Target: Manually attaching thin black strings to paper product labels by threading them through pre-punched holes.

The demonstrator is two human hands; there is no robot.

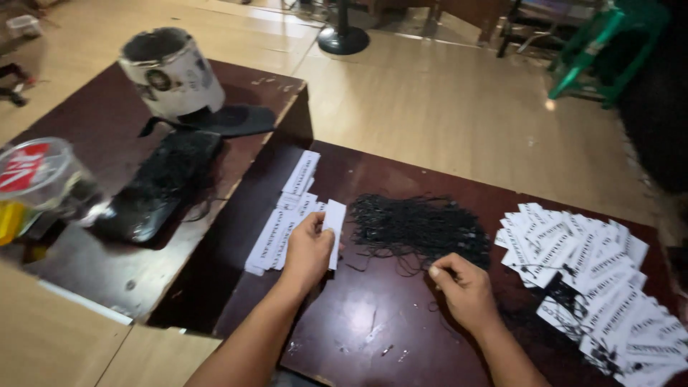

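Head view, left to right. At far left, a clear plastic container with a red-and-white lid [36, 175] sits at the frame edge on a raised dark table [107, 279], whose near edge ends in a pale strip above the light wooden floor [444, 107]. A flat black bundle [161, 183] lies beside the container, and a white cylindrical tin [170, 72] stands at the far end, tilted, with a dark cloth [229, 118] at its base. This surface is crowded; its right edge drops to a lower dark-brown tabletop [365, 322].

On the lower tabletop, a row of white paper tags [287, 215] runs along the step. The left hand [308, 251] is closed on one white tag [335, 222], held upright between thumb and fingers, just beside the row. The tag is a narrow white rectangle; its print is too small to resolve. Bare tabletop lies in front of both hands, toward the near edge.

At centre, a tangled heap of thin black strings [419, 229] lies well inside the far edge. The right hand [466, 290] pinches at the near fringe of the heap, fingertips closed on strands. At right, a fanned pile of strung white tags [609, 287] fills the corner to the frame edge, leaving little free room there.
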